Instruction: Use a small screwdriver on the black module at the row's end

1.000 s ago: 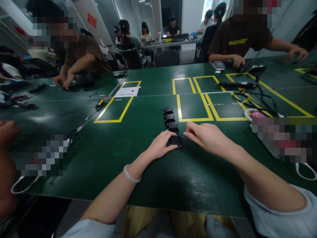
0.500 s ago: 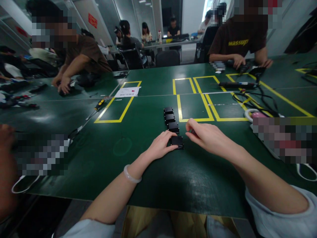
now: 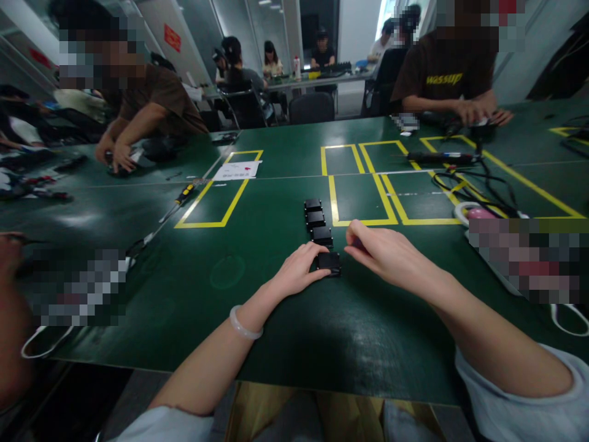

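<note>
Four small black boxes lie in a row on the green table (image 3: 285, 319). My left hand (image 3: 298, 267) rests on the table with its fingertips gripping the left side of the nearest black box (image 3: 329, 263). The other boxes (image 3: 316, 218) run away from me behind it. My right hand (image 3: 385, 253) hovers just right of the row, thumb pressed to forefinger. A dark spot shows under the thumb; I cannot tell whether it is a held part or shadow. A pale bangle (image 3: 243, 325) sits on my left wrist.
Yellow tape rectangles (image 3: 361, 199) mark the table beyond the row. A screwdriver (image 3: 177, 199) and a white paper (image 3: 236, 170) lie at the left, black cables (image 3: 469, 184) at the right. Two people (image 3: 151, 104) work at the far side, and another person's hand (image 3: 11, 252) is at the left edge.
My right hand has lifted a little and drawn its thumb onto the forefinger. My left hand and the boxes have stayed put. The person at the far right has pulled both hands together.
</note>
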{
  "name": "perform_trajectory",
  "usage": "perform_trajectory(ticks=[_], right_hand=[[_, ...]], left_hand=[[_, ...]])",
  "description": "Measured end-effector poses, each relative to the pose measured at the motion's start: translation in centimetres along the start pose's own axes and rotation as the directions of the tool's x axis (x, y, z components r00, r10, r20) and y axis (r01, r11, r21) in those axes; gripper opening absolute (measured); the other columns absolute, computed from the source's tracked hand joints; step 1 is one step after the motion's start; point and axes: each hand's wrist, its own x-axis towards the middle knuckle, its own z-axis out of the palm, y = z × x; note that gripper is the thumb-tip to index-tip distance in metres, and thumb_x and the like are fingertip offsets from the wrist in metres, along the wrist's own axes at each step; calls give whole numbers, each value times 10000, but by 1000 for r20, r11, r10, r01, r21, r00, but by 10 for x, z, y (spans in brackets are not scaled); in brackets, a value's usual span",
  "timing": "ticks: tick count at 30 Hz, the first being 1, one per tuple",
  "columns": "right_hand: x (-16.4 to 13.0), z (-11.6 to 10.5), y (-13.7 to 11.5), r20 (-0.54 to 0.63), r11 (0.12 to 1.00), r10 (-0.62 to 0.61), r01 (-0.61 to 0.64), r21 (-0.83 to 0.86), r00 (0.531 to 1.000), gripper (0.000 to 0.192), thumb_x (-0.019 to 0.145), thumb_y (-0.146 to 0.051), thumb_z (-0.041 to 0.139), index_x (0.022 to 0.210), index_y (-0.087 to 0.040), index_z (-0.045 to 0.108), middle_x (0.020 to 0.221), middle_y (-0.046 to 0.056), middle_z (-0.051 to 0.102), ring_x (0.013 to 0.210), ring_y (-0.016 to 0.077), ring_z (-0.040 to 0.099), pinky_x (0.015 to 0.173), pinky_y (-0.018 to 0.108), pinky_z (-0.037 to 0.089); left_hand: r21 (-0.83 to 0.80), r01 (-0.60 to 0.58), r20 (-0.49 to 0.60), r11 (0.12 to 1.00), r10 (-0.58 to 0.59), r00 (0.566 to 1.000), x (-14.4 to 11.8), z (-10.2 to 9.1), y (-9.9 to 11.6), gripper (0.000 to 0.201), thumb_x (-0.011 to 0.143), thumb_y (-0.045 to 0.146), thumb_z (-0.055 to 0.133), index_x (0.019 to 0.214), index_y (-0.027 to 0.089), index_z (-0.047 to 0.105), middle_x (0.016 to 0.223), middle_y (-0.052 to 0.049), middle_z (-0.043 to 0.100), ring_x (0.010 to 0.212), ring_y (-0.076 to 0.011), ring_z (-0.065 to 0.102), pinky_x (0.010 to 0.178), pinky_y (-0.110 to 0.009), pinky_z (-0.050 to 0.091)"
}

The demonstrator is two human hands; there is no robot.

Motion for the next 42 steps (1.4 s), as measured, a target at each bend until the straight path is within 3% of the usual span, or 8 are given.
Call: perform_trajectory(ticks=[6, 13, 21, 26, 32, 42], right_hand=[[3, 3, -3, 7, 995, 25, -25, -96, 1000, 188, 970, -364, 391, 942, -205, 486, 731, 26, 632, 611, 174, 551, 533, 269, 249], [0, 2, -5, -14, 995, -64, 63, -75, 998, 145, 928, -238, 410, 1045, -185, 479, 851, 48, 658, 706, 176, 593, 583, 268, 313], [2, 2, -6, 36, 991, -33, 37, -129, 999, 199, 975, -348, 375, 955, -197, 503, 764, 36, 646, 654, 187, 578, 564, 278, 278], [0, 1, -6, 5, 998, -36, 36, -50, 999, 155, 942, -264, 392, 1057, -186, 461, 771, 16, 626, 624, 157, 546, 575, 270, 297], [2, 1, -5, 17, 998, -12, 13, -59, 1000, 203, 968, -371, 374, 926, -209, 488, 712, 20, 610, 620, 171, 546, 558, 272, 279], [1, -1, -2, 20, 999, 31, -32, 44, 999, 107, 950, -304, 372, 963, -217, 432, 746, 1, 601, 612, 148, 530, 560, 262, 294]], left_hand=[[6, -5, -3, 1000, 5, 1000, 0, 0, 0, 366, 896, 419, 604, 1194, 227, 513, 1161, -73, 567, 1090, -256, 545, 927, -395, 459], [-1, 0, 2, 1000, 0, 1000, 0, 0, 0, 363, 888, 412, 611, 1180, 221, 510, 1164, -76, 566, 1093, -260, 546, 936, -402, 459], [0, 0, -6, 1000, 0, 1000, 0, 1, -1, 359, 892, 410, 603, 1193, 234, 519, 1158, -72, 568, 1083, -262, 547, 923, -403, 463], [-6, -5, -4, 1000, 5, 1000, -1, 0, 0, 360, 890, 402, 608, 1187, 224, 512, 1167, -74, 566, 1094, -259, 542, 931, -400, 460], [-2, -5, -12, 1000, 5, 1000, 0, 1, -1, 366, 886, 409, 611, 1194, 233, 523, 1158, -73, 572, 1093, -265, 544, 939, -413, 457], [-10, -10, -5, 1000, 10, 1000, 0, 0, -1, 364, 885, 398, 621, 1183, 222, 509, 1161, -72, 568, 1094, -252, 543, 942, -394, 458]])
